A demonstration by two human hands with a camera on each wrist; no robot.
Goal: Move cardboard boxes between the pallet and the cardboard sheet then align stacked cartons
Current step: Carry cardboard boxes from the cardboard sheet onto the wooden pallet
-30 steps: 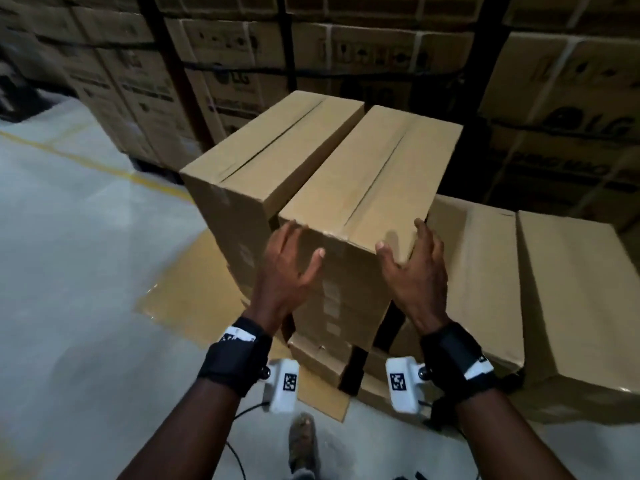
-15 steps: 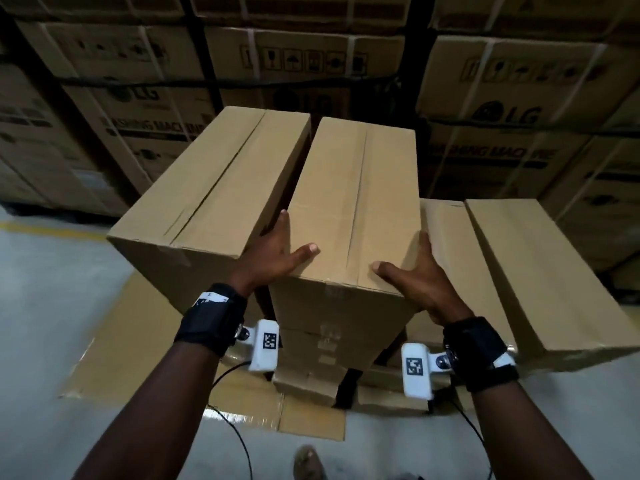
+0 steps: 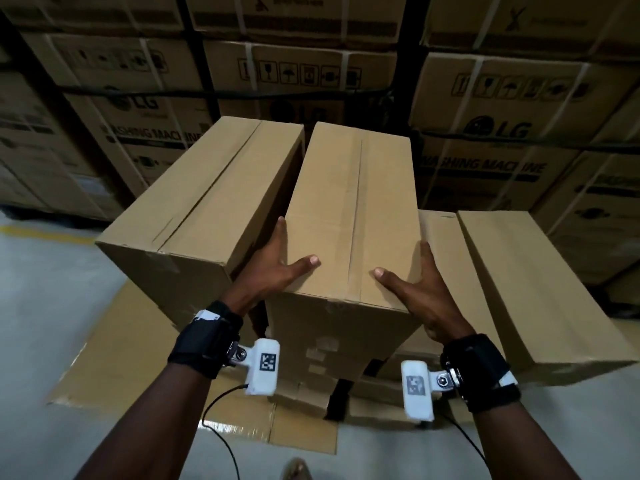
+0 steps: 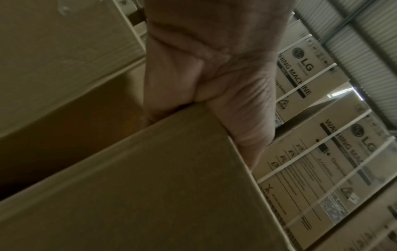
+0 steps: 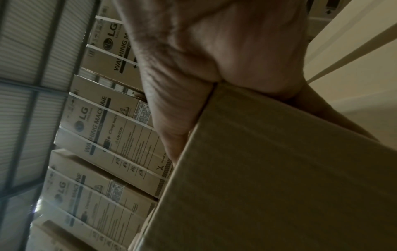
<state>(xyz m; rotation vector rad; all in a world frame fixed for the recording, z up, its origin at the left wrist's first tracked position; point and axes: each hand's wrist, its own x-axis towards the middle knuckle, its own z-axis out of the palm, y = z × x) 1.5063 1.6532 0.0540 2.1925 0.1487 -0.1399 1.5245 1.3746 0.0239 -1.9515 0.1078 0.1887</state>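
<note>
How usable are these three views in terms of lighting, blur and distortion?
Head view: dim but sharp, wide-angle bending at the edges, both hands on the middle carton legible. Left wrist: dark, soft, the left hand fills the frame. Right wrist: equally murky, the right hand blurred, printed cartons readable.

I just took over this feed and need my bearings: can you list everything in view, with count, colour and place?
Held carton: one, plain brown, centre, top tier, gripped at its near corners.
Neighbour carton: one, plain brown, left of the held one, same height, a dark gap between them.
Lower cartons: two, plain brown, right of the held one, tops lower.
Cardboard sheet: one, brown, flat on the floor under the stack.
Printed washing machine boxes: many, brown with black print and white straps, stacked behind.
Floor: grey, with a yellow line at far left.
Shoe: one tip, bottom edge.
Left hand: on the carton's left near corner.
Right hand: on its right near corner.
</note>
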